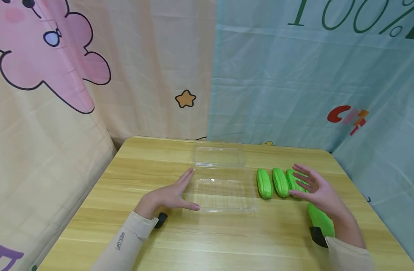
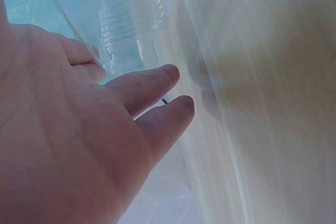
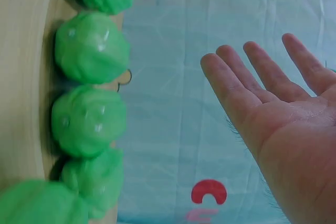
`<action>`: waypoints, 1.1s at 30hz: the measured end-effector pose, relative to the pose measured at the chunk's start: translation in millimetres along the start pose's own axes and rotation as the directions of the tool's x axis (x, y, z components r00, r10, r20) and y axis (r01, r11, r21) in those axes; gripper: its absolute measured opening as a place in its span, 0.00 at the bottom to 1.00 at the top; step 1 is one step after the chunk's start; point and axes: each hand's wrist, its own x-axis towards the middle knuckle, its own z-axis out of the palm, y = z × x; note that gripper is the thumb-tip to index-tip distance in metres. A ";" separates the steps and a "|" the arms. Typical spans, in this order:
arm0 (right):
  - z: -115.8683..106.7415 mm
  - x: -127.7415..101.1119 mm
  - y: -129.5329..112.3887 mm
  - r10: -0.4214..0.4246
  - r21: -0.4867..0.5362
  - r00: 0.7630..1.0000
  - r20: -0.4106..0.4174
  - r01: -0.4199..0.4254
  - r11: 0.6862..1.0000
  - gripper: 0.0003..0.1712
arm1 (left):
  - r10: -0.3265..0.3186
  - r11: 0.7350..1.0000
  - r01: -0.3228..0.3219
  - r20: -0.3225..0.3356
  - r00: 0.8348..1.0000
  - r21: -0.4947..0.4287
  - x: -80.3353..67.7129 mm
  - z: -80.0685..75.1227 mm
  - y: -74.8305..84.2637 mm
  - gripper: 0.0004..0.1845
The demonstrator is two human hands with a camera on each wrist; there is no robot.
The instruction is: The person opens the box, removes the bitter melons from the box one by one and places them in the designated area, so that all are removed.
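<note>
A clear plastic box (image 1: 223, 209) lies on the table with its lid (image 1: 218, 165) folded back toward the far edge. My left hand (image 1: 174, 194) is at the box's left side, thumb and fingers spread along it. In the left wrist view, the box (image 2: 126, 19) shows just beyond the fingertips. To the right of the box, several glossy green ridged cucumber-like vegetables (image 1: 264, 183) lie in a row. My right hand (image 1: 316, 192) hovers over the right end of that row, fingers spread and holding nothing. Another green vegetable (image 1: 320, 220) lies nearer, partly hidden by the right wrist.
The wooden table (image 1: 227, 241) carries all these things. Printed fabric curtains (image 1: 152, 75) hang behind it and along both sides. A black strap (image 1: 317, 237) sits at the right wrist, and another black piece (image 1: 161, 220) at the left.
</note>
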 end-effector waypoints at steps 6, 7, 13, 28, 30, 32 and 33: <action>19.5 21.1 -10.9 0.026 0.004 0.996 0.084 -0.026 1.000 0.47 | -0.006 1.000 0.006 0.001 1.000 0.003 -1.2 -0.2 0.5 0.69; 23.0 25.3 -12.8 0.033 0.007 0.995 0.097 -0.034 0.999 0.48 | -0.008 1.000 0.008 0.001 1.000 0.004 -1.3 -0.3 0.5 0.69; 41.5 48.0 -20.9 0.012 0.026 0.987 0.159 -0.016 1.000 0.50 | -0.014 1.000 0.014 0.002 1.000 0.006 -1.9 -0.6 1.7 0.70; 88.2 76.7 -20.2 -0.075 0.078 0.970 0.230 0.059 0.995 0.49 | -0.005 1.000 0.005 0.005 1.000 0.025 2.7 -0.5 2.1 0.70; 91.4 77.4 -20.6 -0.077 0.085 0.970 0.232 0.059 0.995 0.49 | -0.003 1.000 0.003 0.003 1.000 0.018 2.8 -0.1 1.1 0.70; 94.4 78.1 -19.2 -0.080 0.091 0.969 0.236 0.060 0.994 0.49 | -0.007 1.000 0.007 0.001 1.000 0.012 1.7 -0.2 0.8 0.69; 96.2 78.7 -18.4 -0.082 0.095 0.968 0.237 0.061 0.994 0.49 | -0.011 1.000 0.011 0.001 1.000 0.011 0.9 -0.3 0.8 0.69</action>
